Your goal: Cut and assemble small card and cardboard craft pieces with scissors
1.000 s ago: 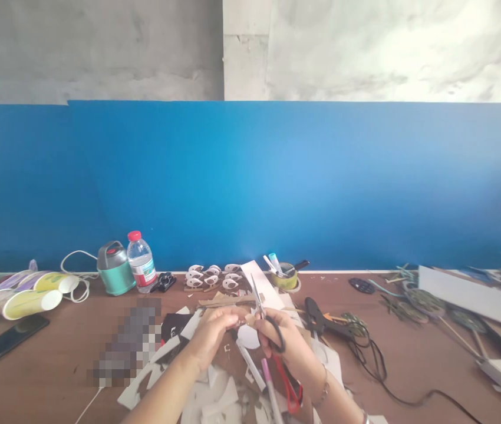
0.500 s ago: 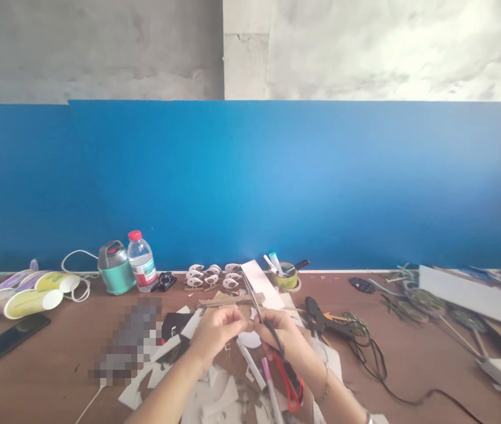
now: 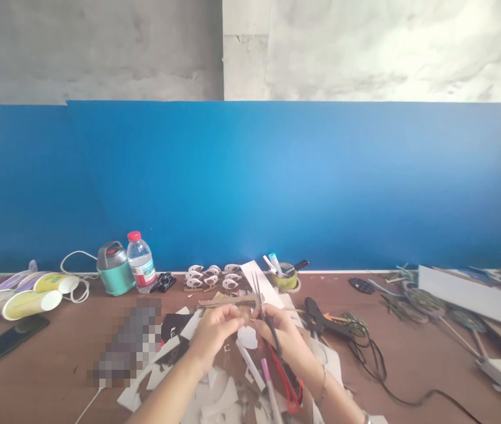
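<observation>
In the middle of the desk, my right hand (image 3: 283, 335) is closed around a pair of scissors (image 3: 257, 288). The slim blades point away from me and stand slightly apart; a dark handle loop lies over the fingers. My left hand (image 3: 217, 333) pinches a small tan piece (image 3: 247, 318), whose shape is too small to make out, and the right fingertips come close to it or touch it. Below the fingertips lie a white paper piece (image 3: 247, 338), a white pen (image 3: 251, 366), a pink-capped marker (image 3: 270, 388) and a red-handled tool (image 3: 292, 397), among white paper scraps (image 3: 219, 400).
Several white cut-out shapes (image 3: 212, 280) lie at the back. A water bottle (image 3: 141, 264) and a teal container (image 3: 116, 275) stand left of them, near paper cups (image 3: 33, 302) and a phone (image 3: 9, 347). A black glue gun (image 3: 321, 318) with its cable lies on the right.
The scissor blades have parted and swung to point more straight ahead. Both hands stay in nearly the same place, the fingertips close together.
</observation>
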`<move>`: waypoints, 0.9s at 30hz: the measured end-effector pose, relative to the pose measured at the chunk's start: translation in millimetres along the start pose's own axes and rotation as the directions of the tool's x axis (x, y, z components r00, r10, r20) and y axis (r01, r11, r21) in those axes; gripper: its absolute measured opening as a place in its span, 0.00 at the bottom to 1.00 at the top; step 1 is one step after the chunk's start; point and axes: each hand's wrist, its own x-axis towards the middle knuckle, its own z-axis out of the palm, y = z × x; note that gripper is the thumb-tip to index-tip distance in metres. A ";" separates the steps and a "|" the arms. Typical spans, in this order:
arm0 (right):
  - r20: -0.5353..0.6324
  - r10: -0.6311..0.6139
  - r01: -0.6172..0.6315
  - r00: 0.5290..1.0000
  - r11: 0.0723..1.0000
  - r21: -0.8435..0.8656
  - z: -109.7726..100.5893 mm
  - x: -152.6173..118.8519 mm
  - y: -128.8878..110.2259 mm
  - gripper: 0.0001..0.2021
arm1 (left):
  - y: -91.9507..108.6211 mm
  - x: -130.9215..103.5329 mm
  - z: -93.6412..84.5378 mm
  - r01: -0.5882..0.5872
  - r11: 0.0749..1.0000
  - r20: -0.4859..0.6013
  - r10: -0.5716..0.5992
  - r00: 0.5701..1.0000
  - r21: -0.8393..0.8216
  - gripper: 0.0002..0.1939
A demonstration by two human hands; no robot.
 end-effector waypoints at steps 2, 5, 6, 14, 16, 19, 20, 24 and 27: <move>0.048 -0.029 0.028 0.998 0.999 0.021 1.7 -0.3 1.8 0.09 | -0.7 1.9 -2.3 -0.018 0.995 -0.026 0.015 1.000 -0.102 0.08; 0.149 -0.029 0.026 0.988 0.999 0.021 5.0 -0.7 7.6 0.09 | 0.5 1.3 -3.5 -0.037 0.985 -0.033 0.032 0.999 -0.171 0.07; 0.176 -0.024 0.021 0.984 1.000 0.019 6.2 -1.0 9.5 0.09 | 1.1 0.3 -3.2 -0.042 0.983 -0.027 0.038 0.999 -0.178 0.07; 0.244 -0.031 0.031 0.969 1.000 0.005 9.1 -3.7 11.8 0.06 | 6.1 -3.1 -0.7 -0.041 0.977 0.108 0.065 0.992 -0.210 0.07; 0.257 -0.035 0.040 0.966 0.999 -0.013 7.1 -3.1 11.8 0.05 | 6.5 -2.1 -2.0 -0.057 0.982 0.098 0.076 0.992 -0.178 0.07; 0.278 -0.033 0.042 0.960 0.999 -0.028 4.0 -2.0 11.8 0.05 | 5.8 -1.1 -4.3 -0.059 0.986 0.101 0.076 0.992 -0.156 0.06; 0.282 -0.033 0.043 0.959 0.999 -0.029 3.4 -1.7 11.5 0.05 | 5.6 -1.0 -4.7 -0.055 0.986 0.106 0.072 0.992 -0.157 0.06; 0.272 -0.031 0.040 0.962 0.999 -0.026 3.8 -1.9 9.5 0.05 | 5.3 -1.6 -3.7 -0.053 0.987 0.083 0.066 0.994 -0.151 0.06; 0.244 -0.034 0.046 0.969 0.998 -0.041 5.8 -2.5 9.0 0.05 | 4.9 -2.1 -2.0 -0.050 0.987 0.067 0.061 0.996 -0.155 0.05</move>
